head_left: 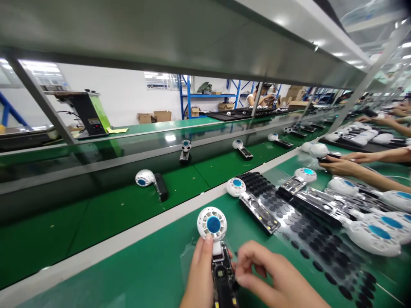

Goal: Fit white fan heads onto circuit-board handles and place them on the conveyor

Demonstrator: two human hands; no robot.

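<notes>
White handheld fan (pixel 215 239) at lower centre was gripped by left hand (pixel 199 273) and pinched by right hand (pixel 272 278), beside a black foam tray (pixel 308 231) of fans.

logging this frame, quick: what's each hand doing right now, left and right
Left hand: closed around the side of the handheld fan, thumb up by its white head.
Right hand: fingers pinched at the fan's open black handle, touching it; whether it holds a small part cannot be told.

White ribbed plastic fan head with glossy blue centre disc (pixel 212 223), matt. Black plastic handle (pixel 224 278) below it at 6 o'clock, open, shiny metal contacts inside. Smooth green bench mat (pixel 154 269), slight sheen. Glossy dark-green conveyor belt (pixel 96 214) at 10 o'clock. Brushed grey metal shelf (pixel 192 38) at 12 o'clock. Brown cardboard boxes (pixel 162 115), matt.
</notes>
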